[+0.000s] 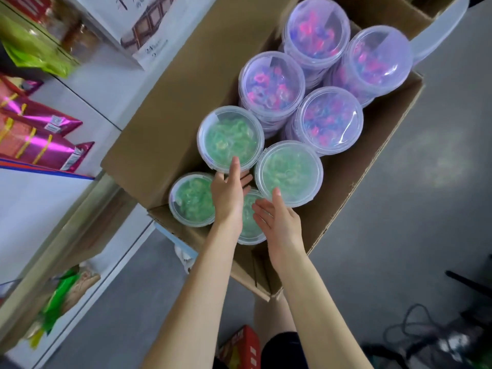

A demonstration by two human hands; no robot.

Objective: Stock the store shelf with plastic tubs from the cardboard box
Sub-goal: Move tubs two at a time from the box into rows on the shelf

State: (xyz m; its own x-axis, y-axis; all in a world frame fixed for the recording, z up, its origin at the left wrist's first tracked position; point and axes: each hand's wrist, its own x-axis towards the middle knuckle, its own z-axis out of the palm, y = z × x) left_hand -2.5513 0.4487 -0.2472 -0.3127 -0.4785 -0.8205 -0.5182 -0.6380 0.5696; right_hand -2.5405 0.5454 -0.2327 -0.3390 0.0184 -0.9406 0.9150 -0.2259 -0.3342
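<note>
An open cardboard box [367, 179] holds several round clear-lidded plastic tubs, green ones near me and purple ones [330, 119] farther away. My left hand [230, 193] is stretched out flat over the green tubs, its fingertips touching the lid of the upper-left green tub [229, 137]. My right hand [277, 222] is open too, with straight fingers at the near rim of the right green tub [288, 173]. Between my hands lies a lower green tub [250, 219], partly hidden. Another green tub [191, 199] sits at the box's near-left corner.
The white store shelf [37, 209] runs along the left, with pink snack bags [40, 137] on an upper level and green packets [61, 296] below. A white carton [138, 25] stands at the top left. A red box [239, 347] and dark cables [426, 334] lie on the grey floor.
</note>
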